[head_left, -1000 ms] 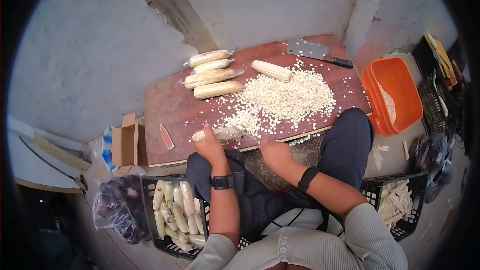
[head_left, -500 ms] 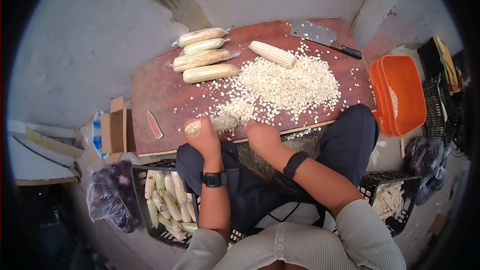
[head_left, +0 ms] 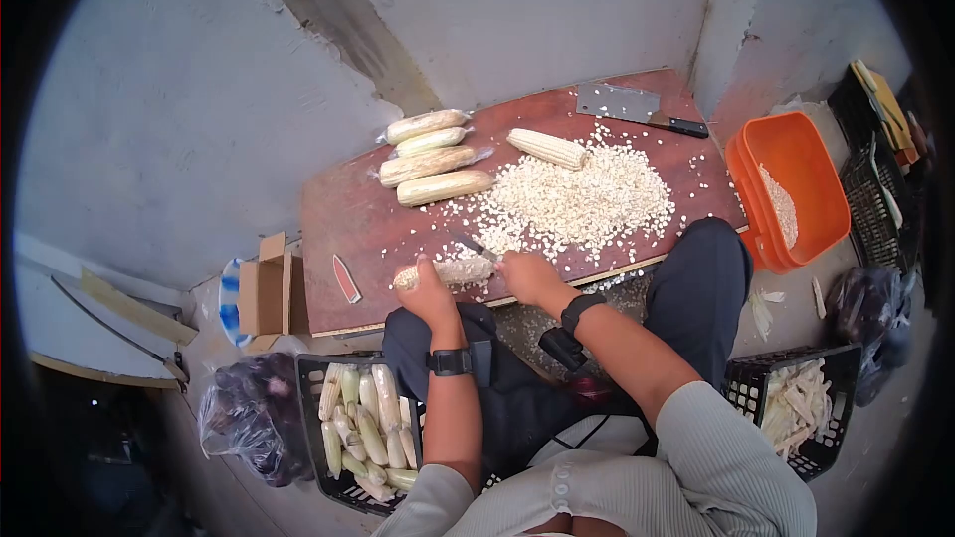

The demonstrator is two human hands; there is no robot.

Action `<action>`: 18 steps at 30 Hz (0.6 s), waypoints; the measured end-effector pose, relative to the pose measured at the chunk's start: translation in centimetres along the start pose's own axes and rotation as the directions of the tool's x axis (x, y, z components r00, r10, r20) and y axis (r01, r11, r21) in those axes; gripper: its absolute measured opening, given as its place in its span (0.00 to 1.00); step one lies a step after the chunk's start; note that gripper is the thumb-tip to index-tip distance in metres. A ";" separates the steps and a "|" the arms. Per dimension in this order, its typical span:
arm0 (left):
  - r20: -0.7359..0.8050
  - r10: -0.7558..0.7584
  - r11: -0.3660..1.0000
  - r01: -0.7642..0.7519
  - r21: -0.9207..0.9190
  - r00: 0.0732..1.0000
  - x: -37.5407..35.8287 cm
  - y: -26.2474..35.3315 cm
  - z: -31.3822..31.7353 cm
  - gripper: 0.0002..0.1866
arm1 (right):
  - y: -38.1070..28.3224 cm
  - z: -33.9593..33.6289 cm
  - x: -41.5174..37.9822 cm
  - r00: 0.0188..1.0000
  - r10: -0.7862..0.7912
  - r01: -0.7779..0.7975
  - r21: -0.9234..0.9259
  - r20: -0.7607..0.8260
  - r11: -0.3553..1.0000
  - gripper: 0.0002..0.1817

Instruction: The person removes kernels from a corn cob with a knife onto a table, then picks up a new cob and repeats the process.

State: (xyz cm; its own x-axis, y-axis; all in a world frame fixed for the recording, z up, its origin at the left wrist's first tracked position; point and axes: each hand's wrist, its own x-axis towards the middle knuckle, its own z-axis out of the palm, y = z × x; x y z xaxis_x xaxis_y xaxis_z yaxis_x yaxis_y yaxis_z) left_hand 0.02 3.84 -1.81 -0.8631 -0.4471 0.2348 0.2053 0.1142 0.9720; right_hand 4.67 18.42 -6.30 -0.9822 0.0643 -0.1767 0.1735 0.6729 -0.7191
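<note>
Near the table's front edge, my left hand [head_left: 430, 296] is wrapped round a corn cob [head_left: 460, 272], partly stripped of kernels. My right hand [head_left: 527, 274] grips a small knife [head_left: 472, 245], its blade pointing left above the cob. A heap of loose kernels [head_left: 587, 195] lies just beyond my hands on the red table [head_left: 343, 199], with a whole cob [head_left: 547, 147] at its upper edge. Several plastic-wrapped cobs [head_left: 430, 167] lie in a column to the left of the heap.
A cleaver [head_left: 637, 107] lies at the back right and a red blade-shaped item [head_left: 346, 279] at the left. An orange bin [head_left: 834, 201] stands right of the table. A black crate of corn [head_left: 310, 378], another crate [head_left: 842, 378] and a cardboard box [head_left: 261, 298] are on the floor.
The view has shifted, so the table sits lower and further right. The knife blade in my right hand now shows above the cob. My left hand still holds the cob.
</note>
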 end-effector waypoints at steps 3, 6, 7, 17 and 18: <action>-0.098 -0.077 0.993 0.068 -0.093 0.992 -0.6 0.9 0.4 0.07 | 1.2 -0.2 -0.2 0.997 0.028 -0.018 0.134 -0.074 0.991 0.21; -0.100 -0.093 0.993 0.085 -0.075 0.991 -0.4 0.1 -0.6 0.07 | 0.3 -1.9 -2.7 0.987 0.075 -0.063 0.088 -0.144 0.994 0.21; -0.096 -0.094 0.993 0.087 -0.077 0.991 -0.3 0.2 -0.5 0.07 | -0.3 -2.6 -3.8 0.987 0.066 -0.057 0.067 -0.145 0.996 0.21; -0.075 0.027 0.995 -0.020 0.096 0.997 -1.1 0.4 -0.4 0.08 | -0.6 -1.2 -7.4 0.992 -0.086 0.060 -0.267 -0.088 0.962 0.16; -0.070 0.059 0.989 -0.049 0.137 0.996 -1.2 0.7 -0.4 0.08 | -0.6 -0.9 -7.4 0.992 -0.094 0.067 -0.272 -0.086 0.960 0.14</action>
State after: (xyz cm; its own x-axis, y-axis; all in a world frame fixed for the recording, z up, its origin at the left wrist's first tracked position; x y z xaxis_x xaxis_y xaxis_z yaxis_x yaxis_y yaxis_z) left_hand 1.43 4.10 -1.46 -0.8149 -0.5010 0.2914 0.1820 0.2562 0.9493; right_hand 11.77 18.21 -3.94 -0.9967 0.0639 -0.0500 0.0806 0.8510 -0.5190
